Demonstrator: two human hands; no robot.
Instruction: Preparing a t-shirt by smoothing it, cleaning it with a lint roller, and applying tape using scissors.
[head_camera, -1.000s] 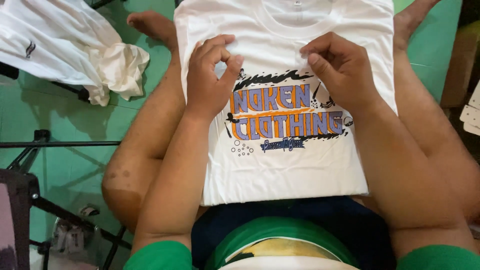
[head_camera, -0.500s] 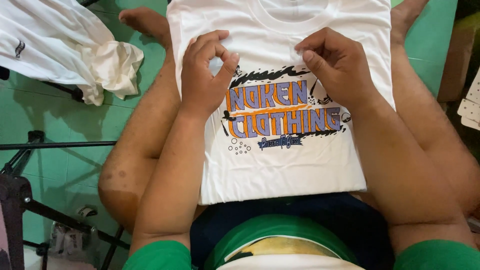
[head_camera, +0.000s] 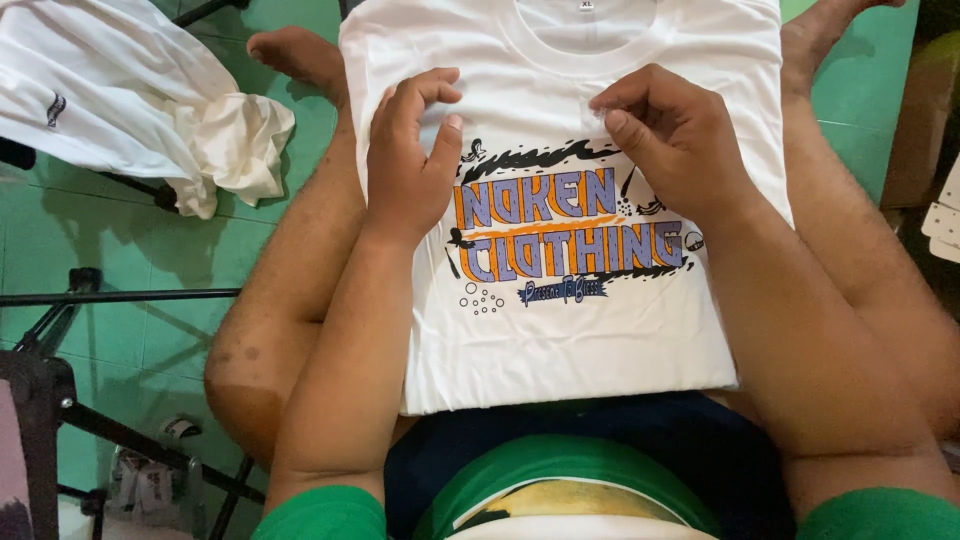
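Head view shows a green floor (head_camera: 130, 330) with one crumpled white garment (head_camera: 130, 110), and one folded white printed T-shirt (head_camera: 570, 340) across the person's lap, left hand (head_camera: 410, 170) resting with fingers loosely curled, right hand (head_camera: 670, 140) pinching its fabric.

Folded white T-shirt (head_camera: 570, 330) lying flat across the lap, collar toward twelve o'clock, orange-and-purple lettered print at centre, fabric apparently pinched just above the print, hem toward six o'clock
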